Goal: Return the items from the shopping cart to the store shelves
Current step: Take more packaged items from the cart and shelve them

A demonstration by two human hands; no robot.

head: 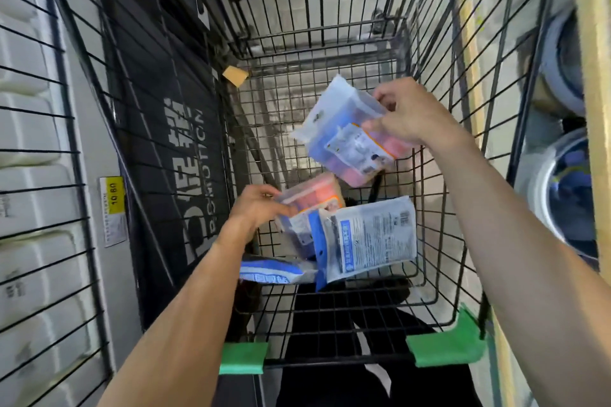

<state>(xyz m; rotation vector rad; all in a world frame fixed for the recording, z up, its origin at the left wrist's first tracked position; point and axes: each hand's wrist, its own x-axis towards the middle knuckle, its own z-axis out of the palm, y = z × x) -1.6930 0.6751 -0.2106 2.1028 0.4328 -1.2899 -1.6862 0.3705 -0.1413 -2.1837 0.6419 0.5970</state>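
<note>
- I am clearing packets out of the shopping cart (426, 53), one in each hand. To do this well, I should have a firm hold on both before lifting them past the wire sides.
- My right hand (410, 112), right of centre in the frame, is closed on the raised packet (347, 139). The thumb and fingertips pinch its right edge, and it hangs tilted above the cart floor, clear of the rest.
- That pinch is only on an edge, and I judge the slick film could slip, so I would take more of the packet into my palm.
- My left hand (261, 205), at centre, is closing on the orange packet (310, 201), fingers over its upper left corner. The packet rests in the cart, not yet lifted.
- The blue-and-white packet (370, 238) leans across the orange one's lower part, so I should draw the orange one up and leftward to avoid dragging it.
- A flat blue packet (274, 271) lies just below my left wrist and remains to be collected.
- Both forearms reach forward and down from the bottom of the frame, over the green handle grips (443, 344).
</note>
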